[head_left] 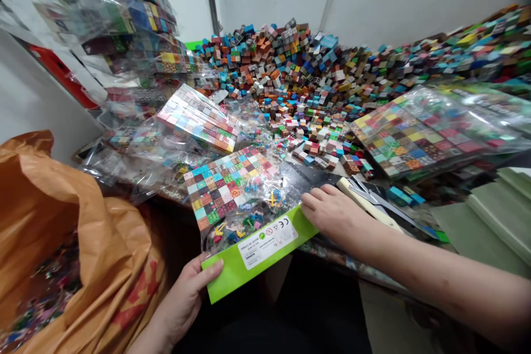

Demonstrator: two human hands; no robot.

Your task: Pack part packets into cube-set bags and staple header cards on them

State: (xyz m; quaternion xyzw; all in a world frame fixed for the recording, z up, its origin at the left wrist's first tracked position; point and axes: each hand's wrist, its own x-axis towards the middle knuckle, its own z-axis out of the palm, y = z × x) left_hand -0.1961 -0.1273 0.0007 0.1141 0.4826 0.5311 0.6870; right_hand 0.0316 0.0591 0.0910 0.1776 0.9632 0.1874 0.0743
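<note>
A clear plastic bag with a green header card (265, 254) spans the space between my two hands at the table's near edge. The card bears a white printed label (267, 242). Inside the bag lie rows of colourful printed cubes (228, 185) and several small coloured figures (255, 221). My left hand (193, 287) pinches the card's left end, thumb on top. At the card's right end my right hand (332, 210) has its fingers curled over the edge; its fingertips are hidden. Just beyond that hand lie scissors (373, 204) with a cream handle.
A large heap of small coloured cubes (298, 72) rises against the wall. Packed bags of cubes are stacked at the left (136, 27), and another bag (415, 133) lies at the right. An orange sack (103, 243) with small pieces stands left; green trays (493, 221) sit right.
</note>
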